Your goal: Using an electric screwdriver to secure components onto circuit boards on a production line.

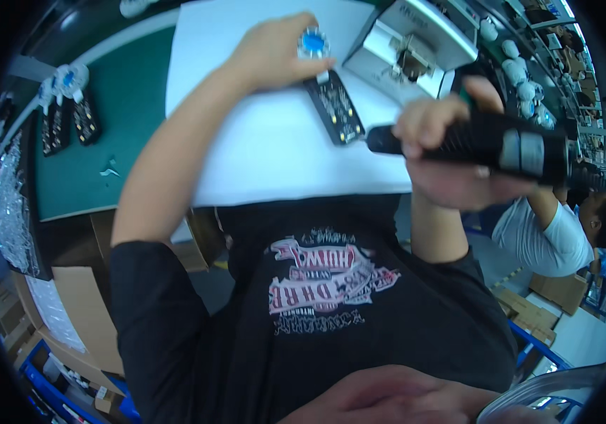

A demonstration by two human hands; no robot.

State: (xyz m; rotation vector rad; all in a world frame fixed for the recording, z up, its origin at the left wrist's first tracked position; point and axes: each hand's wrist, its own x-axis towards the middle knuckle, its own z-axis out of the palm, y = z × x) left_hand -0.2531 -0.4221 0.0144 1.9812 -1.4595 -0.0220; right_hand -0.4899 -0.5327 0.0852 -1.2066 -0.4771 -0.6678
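Note:
My left hand pinches a white round part with a blue centre between thumb and fingers. A narrow black circuit board hangs off that part and lies slanted on the white sheet. My right hand is wrapped around a black electric screwdriver, held almost level. The screwdriver's tip points left and meets, or comes very close to, the near end of the board; which of the two I cannot tell. Some blur covers the right hand.
A light grey metal box with an opening stands at the far right of the sheet. On the green mat to the left lie several similar boards with white round parts. Another person sits at the right. Cardboard boxes stand lower left.

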